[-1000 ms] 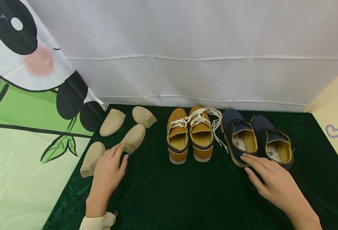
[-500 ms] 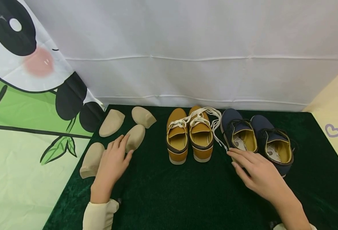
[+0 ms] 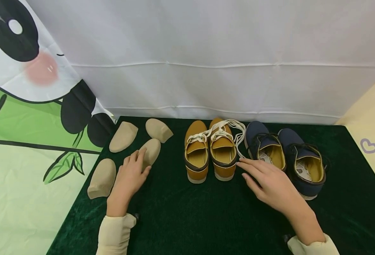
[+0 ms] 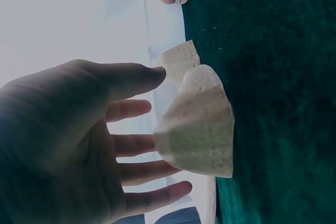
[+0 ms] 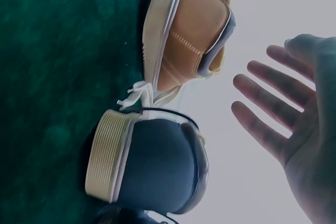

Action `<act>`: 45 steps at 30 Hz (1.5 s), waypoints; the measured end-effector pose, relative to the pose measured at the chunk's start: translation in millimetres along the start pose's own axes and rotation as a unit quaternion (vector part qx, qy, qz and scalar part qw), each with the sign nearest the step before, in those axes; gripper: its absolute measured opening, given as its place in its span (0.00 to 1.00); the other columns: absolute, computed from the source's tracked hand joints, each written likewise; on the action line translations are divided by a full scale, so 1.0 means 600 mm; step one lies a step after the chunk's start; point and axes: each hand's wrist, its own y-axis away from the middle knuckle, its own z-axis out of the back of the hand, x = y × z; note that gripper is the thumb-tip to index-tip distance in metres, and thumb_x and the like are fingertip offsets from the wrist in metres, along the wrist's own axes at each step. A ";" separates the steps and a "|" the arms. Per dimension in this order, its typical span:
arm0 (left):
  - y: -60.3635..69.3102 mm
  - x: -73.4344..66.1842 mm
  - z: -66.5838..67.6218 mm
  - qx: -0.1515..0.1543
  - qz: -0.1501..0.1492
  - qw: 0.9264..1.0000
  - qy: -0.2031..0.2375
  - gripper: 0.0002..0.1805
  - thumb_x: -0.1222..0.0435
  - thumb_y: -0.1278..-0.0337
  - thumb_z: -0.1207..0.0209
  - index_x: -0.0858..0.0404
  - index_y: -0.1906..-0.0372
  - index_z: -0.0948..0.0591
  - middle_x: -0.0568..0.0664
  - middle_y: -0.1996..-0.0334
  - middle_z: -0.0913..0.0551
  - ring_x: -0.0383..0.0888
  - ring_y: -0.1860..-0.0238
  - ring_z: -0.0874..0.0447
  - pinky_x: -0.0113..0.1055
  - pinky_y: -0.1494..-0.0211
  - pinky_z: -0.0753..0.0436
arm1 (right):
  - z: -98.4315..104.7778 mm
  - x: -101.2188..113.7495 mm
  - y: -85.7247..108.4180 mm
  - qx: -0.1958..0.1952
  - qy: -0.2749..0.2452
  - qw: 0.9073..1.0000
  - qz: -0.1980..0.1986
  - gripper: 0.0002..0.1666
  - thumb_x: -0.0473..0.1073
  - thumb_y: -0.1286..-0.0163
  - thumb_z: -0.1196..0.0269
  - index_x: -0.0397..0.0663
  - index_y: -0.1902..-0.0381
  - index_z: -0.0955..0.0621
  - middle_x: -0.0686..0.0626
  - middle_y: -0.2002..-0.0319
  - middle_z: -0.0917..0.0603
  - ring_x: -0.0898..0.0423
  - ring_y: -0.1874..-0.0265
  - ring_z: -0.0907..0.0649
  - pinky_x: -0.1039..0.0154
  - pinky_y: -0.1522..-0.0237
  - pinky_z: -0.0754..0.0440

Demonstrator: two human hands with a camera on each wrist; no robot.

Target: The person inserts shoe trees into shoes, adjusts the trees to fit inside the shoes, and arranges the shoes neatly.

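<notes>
My left hand (image 3: 128, 177) hovers palm down at the near end of a beige, toe-shaped shoe insert (image 3: 152, 150). In the left wrist view its fingers are spread and the thumb stands apart beside the insert (image 4: 202, 129); contact cannot be told. Another beige insert (image 3: 102, 179) lies left of the hand, and two more, a left one (image 3: 123, 136) and a right one (image 3: 158, 130), lie farther back. My right hand (image 3: 267, 180) is held with loosely straight fingers, holding nothing, between the tan shoes (image 3: 196, 173) and the navy shoes (image 3: 310, 186). It partly hides the left navy shoe.
White laces (image 3: 236, 124) trail from the tan shoes toward the navy pair. Everything lies on a dark green velvet cloth (image 3: 203, 219). A white curtain (image 3: 187, 85) hangs along the back edge, and a cartoon-printed cloth (image 3: 21, 198) hangs at the left.
My right hand has moved left from the navy shoes toward the tan ones. My left hand has shifted slightly right and forward over the insert. The shoes and inserts have not moved.
</notes>
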 end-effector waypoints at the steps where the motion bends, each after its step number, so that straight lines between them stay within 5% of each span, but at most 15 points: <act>1: -0.001 0.001 -0.002 0.003 0.001 1.000 0.000 0.38 0.57 0.24 0.42 0.63 0.18 0.44 0.72 0.22 0.39 0.74 0.26 0.39 0.74 0.32 0.31 | -0.001 0.002 -0.004 0.001 -0.001 1.000 0.001 0.27 0.44 0.28 0.32 0.54 0.32 0.20 0.47 0.35 0.16 0.48 0.40 0.15 0.44 0.38 0.18; 20: -0.012 0.016 -0.024 -0.015 0.008 0.999 0.030 0.30 0.61 0.25 0.41 0.61 0.24 0.32 0.67 0.26 0.34 0.71 0.25 0.38 0.72 0.30 0.31 | -0.040 0.026 -0.082 0.030 -0.035 0.998 0.036 0.24 0.47 0.22 0.37 0.55 0.31 0.20 0.48 0.32 0.19 0.49 0.34 0.19 0.45 0.37 0.19; 31: -0.027 0.025 -0.023 -0.034 0.005 0.999 0.016 0.22 0.67 0.31 0.36 0.56 0.35 0.24 0.62 0.38 0.26 0.63 0.42 0.27 0.64 0.51 0.17 | -0.065 0.033 -0.120 0.056 -0.049 0.997 0.032 0.27 0.51 0.20 0.40 0.52 0.28 0.23 0.44 0.28 0.23 0.44 0.30 0.24 0.42 0.30 0.25; 39: -0.028 0.024 -0.022 -0.043 0.003 0.999 0.017 0.22 0.68 0.34 0.36 0.57 0.37 0.22 0.62 0.40 0.24 0.61 0.46 0.26 0.62 0.54 0.17 | -0.078 0.037 -0.137 0.074 -0.037 0.997 0.009 0.28 0.54 0.19 0.43 0.53 0.26 0.26 0.44 0.25 0.27 0.43 0.27 0.28 0.40 0.26 0.31; 45: -0.030 0.024 -0.022 -0.041 -0.001 0.999 0.018 0.22 0.68 0.34 0.36 0.57 0.37 0.22 0.62 0.41 0.24 0.62 0.45 0.26 0.62 0.54 0.17 | -0.087 0.041 -0.152 0.057 -0.017 0.998 -0.005 0.28 0.53 0.19 0.43 0.53 0.26 0.25 0.43 0.26 0.26 0.43 0.32 0.25 0.39 0.32 0.28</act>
